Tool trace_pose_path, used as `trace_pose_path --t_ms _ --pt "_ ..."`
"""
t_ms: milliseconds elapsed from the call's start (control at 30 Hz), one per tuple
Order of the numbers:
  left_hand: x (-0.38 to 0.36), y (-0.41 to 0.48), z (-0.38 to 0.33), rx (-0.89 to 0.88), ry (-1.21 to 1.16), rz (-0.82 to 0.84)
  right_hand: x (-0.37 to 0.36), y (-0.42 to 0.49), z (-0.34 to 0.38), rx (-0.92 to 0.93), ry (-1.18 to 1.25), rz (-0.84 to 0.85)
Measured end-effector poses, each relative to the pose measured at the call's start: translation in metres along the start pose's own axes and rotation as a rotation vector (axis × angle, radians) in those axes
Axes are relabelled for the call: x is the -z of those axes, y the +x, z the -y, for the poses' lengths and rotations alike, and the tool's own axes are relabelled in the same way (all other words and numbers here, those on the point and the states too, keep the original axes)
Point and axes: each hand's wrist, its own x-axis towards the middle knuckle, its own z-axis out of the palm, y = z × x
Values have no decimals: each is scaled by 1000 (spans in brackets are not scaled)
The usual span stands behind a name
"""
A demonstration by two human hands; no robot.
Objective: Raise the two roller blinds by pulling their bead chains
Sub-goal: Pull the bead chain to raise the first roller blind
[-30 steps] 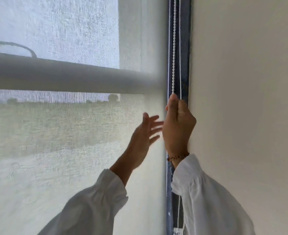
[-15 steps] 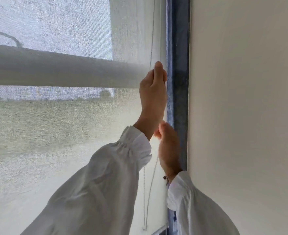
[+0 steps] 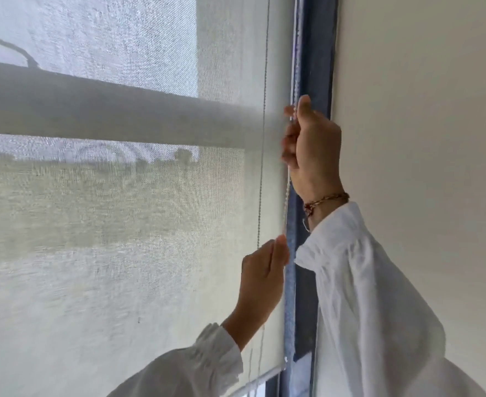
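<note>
I see both fists closed on the bead chain (image 3: 287,196) — right hand (image 3: 312,147) above, left hand (image 3: 264,279) just below it.

Nothing here can be read: no words, labels, brand marks, numbers or signs show on the roller blind (image 3: 121,253), the bead chain (image 3: 287,202), the window frame (image 3: 316,53), the wall (image 3: 422,138) or the white sleeves (image 3: 365,296).

A dark blue window frame (image 3: 317,67) is running down the centre-right of the picture, carrying the sheer roller blind (image 3: 121,253) hanging against it.
</note>
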Motion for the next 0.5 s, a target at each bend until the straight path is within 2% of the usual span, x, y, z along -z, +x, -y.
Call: trace_pose_path --t_ms 100,167,233,333,500 --pt "2 -1 3 121 -147 60 -12 0 -6 182 -141 -158" --pt "4 6 3 205 -311 112 -12 -4 -9 301 -213 -201" --pt "10 17 5 212 -317 144 -4 -12 -15 376 -291 -216" --pt "18 41 3 247 -322 171 13 -37 -44 429 -437 -238" --pt "22 82 -36 175 -470 199 40 -87 -109 391 -545 -273"
